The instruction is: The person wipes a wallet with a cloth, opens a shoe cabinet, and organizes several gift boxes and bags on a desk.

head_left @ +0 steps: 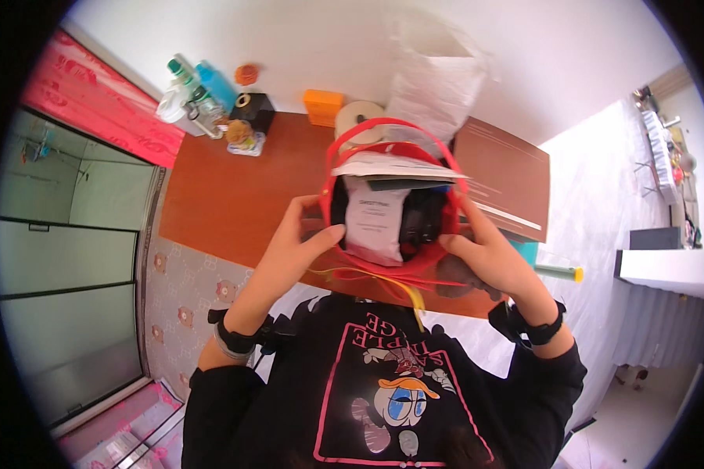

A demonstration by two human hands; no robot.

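Between my two hands is a red round gift bucket (381, 271) with an arched red handle, its opening facing me. My left hand (305, 231) grips its left side, the thumb over the rim. On the opposite side my right hand (481, 246) holds the rim in the same way. Inside stand a pale pink packet (374, 220) with printing, white cards or papers (396, 167) along the far wall, and dark objects (419, 225) too shadowed to name. Red and yellow ribbons (413, 296) hang from the near side. A grey-brown plush-like item (454, 278) lies beside my right hand.
The brown wooden table (234, 193) carries a flattened brown carton (504, 170), a white foam bag (437, 82), an orange box (322, 106) and a cream disc-shaped roll (349, 120). Bottles (214, 85) and a black box (255, 111) crowd the back left corner. A green tube (557, 272) juts out at right.
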